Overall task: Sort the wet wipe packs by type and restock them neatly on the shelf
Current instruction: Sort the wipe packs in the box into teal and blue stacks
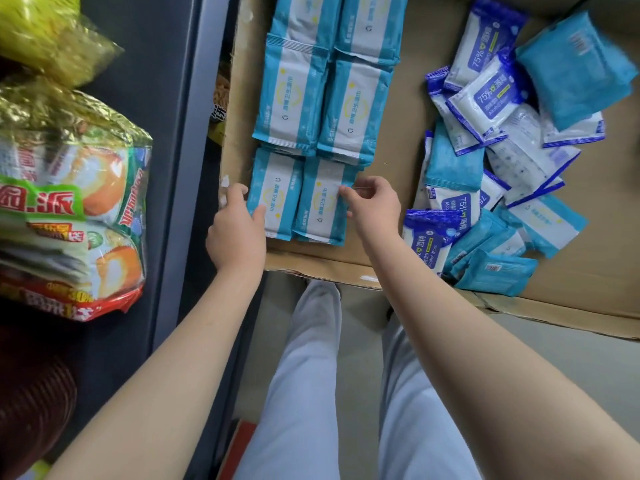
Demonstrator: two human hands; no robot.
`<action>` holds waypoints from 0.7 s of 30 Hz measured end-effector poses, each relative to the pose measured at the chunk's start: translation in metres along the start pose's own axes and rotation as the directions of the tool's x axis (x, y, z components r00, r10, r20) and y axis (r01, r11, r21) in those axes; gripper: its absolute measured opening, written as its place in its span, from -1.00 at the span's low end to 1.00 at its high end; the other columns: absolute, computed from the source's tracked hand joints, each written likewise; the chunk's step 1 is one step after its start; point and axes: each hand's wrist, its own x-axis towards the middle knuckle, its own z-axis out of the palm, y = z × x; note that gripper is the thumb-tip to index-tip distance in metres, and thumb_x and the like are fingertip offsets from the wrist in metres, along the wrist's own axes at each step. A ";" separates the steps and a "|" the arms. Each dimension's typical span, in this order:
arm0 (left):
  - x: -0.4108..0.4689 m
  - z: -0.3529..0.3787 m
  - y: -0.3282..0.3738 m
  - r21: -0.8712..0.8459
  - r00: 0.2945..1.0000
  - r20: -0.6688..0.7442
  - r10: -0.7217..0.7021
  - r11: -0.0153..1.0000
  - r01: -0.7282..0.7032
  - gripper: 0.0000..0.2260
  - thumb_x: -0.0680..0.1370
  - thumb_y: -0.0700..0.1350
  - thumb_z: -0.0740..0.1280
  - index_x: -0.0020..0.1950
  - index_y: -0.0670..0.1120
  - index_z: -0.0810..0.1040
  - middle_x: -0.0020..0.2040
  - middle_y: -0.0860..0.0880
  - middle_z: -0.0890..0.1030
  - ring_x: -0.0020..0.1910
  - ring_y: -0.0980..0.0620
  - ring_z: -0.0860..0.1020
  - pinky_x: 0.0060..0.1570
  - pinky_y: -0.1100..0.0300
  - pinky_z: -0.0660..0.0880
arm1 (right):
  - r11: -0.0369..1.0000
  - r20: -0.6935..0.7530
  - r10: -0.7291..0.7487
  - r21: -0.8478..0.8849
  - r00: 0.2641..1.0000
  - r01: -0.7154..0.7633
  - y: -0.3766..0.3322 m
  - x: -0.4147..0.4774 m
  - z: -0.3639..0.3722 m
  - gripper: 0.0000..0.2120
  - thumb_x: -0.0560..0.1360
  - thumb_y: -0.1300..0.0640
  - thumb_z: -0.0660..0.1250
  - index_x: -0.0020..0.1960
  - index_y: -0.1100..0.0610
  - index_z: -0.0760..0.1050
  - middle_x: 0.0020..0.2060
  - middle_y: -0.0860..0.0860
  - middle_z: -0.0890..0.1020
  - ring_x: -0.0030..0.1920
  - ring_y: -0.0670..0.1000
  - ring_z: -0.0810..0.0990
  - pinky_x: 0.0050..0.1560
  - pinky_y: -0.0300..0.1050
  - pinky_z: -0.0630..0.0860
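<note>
Teal-and-white wipe packs lie in two tidy columns on a cardboard sheet. The nearest row holds a left pack and a right pack. My left hand grips the left edge of the left pack, thumb on top. My right hand pinches the right edge of the right pack with curled fingers. To the right sits a loose heap of mixed packs: dark-blue 75% alcohol wipe packs and more teal packs.
A dark grey shelf upright runs along the left of the cardboard. Bagged snacks in gold and red wrapping fill the shelf at far left. My legs in light trousers stand below the cardboard's front edge.
</note>
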 end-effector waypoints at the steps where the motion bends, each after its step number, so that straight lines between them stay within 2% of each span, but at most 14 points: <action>1: -0.003 -0.001 0.002 0.004 1.000 -0.011 0.007 1.000 -0.007 -0.71 0.63 -0.01 0.28 0.31 -0.06 0.40 0.24 -0.08 0.59 0.10 -0.13 0.59 -0.23 0.13 0.33 | 1.000 -0.012 -0.006 0.006 1.000 0.006 0.000 -0.001 -0.004 -0.80 0.47 0.08 0.49 0.01 0.05 0.51 -0.16 -0.07 0.62 -0.03 -0.01 0.64 0.06 0.10 0.62; 4: -0.015 -0.003 0.012 0.014 0.997 -0.068 0.044 0.999 -0.043 -0.73 0.62 -0.01 0.29 0.28 -0.05 0.42 0.22 -0.07 0.57 0.12 -0.11 0.55 -0.21 0.08 0.38 | 0.998 -0.033 -0.063 -0.014 0.997 0.063 -0.001 -0.007 -0.026 -0.82 0.49 0.07 0.48 0.02 0.07 0.54 -0.16 -0.11 0.61 -0.07 -0.09 0.62 0.03 0.09 0.63; 7: -0.027 0.001 0.033 -0.086 0.991 -0.102 0.080 0.992 -0.089 -0.74 0.62 -0.03 0.30 0.28 -0.06 0.47 0.23 -0.05 0.57 0.19 -0.10 0.51 -0.02 0.01 0.47 | 0.993 -0.080 -0.121 0.008 0.989 0.122 0.003 -0.013 -0.062 -0.85 0.49 0.07 0.47 0.02 0.06 0.56 -0.12 -0.14 0.62 -0.06 -0.13 0.61 0.06 0.07 0.62; 11: -0.039 0.018 0.079 -0.281 0.978 -0.036 0.207 0.937 -0.208 -0.76 0.61 -0.05 0.31 0.27 -0.04 0.49 0.23 0.01 0.55 0.20 0.00 0.49 0.10 0.08 0.45 | 0.989 -0.165 -0.140 0.024 0.976 0.145 0.011 -0.011 -0.122 -0.85 0.52 0.07 0.44 0.06 0.06 0.56 -0.08 -0.14 0.62 -0.06 -0.17 0.59 0.09 0.02 0.61; 14: -0.043 0.040 0.123 -0.388 0.951 0.038 0.307 0.882 -0.269 -0.73 0.59 -0.06 0.35 0.27 -0.06 0.51 0.24 -0.01 0.54 0.21 0.02 0.49 0.12 0.18 0.41 | 0.990 -0.262 -0.141 -0.022 0.955 0.140 0.022 0.001 -0.168 -0.80 0.53 0.07 0.43 0.12 0.09 0.54 -0.01 -0.08 0.62 -0.05 -0.13 0.58 0.13 -0.05 0.56; 17: -0.044 0.067 0.168 -0.476 0.932 0.169 0.321 0.855 -0.208 -0.67 0.56 -0.02 0.38 0.31 -0.06 0.49 0.25 0.00 0.53 0.20 0.05 0.50 0.16 0.23 0.41 | 0.987 -0.330 -0.138 -0.121 0.934 0.103 0.041 0.019 -0.211 -0.72 0.52 0.07 0.42 0.19 0.12 0.53 0.12 0.00 0.59 0.11 -0.04 0.54 0.22 -0.10 0.45; 19: -0.041 0.084 0.193 -0.473 0.927 0.252 0.277 0.871 -0.131 -0.62 0.55 0.03 0.39 0.32 -0.05 0.47 0.25 0.00 0.50 0.15 0.09 0.49 0.13 0.20 0.42 | 0.972 -0.340 -0.130 -0.229 0.931 0.052 0.055 0.032 -0.238 -0.62 0.52 0.05 0.42 0.29 0.12 0.49 0.23 0.03 0.54 0.25 0.01 0.48 0.28 -0.14 0.37; 21: -0.038 0.099 0.212 -0.469 0.926 0.299 0.232 0.881 -0.069 -0.61 0.54 0.03 0.40 0.31 -0.07 0.45 0.26 -0.03 0.47 0.11 0.08 0.48 0.14 0.17 0.44 | 0.947 -0.318 -0.101 -0.320 0.943 -0.006 0.067 0.044 -0.261 -0.51 0.51 0.03 0.43 0.39 0.11 0.43 0.33 0.04 0.49 0.35 0.05 0.42 0.36 -0.08 0.32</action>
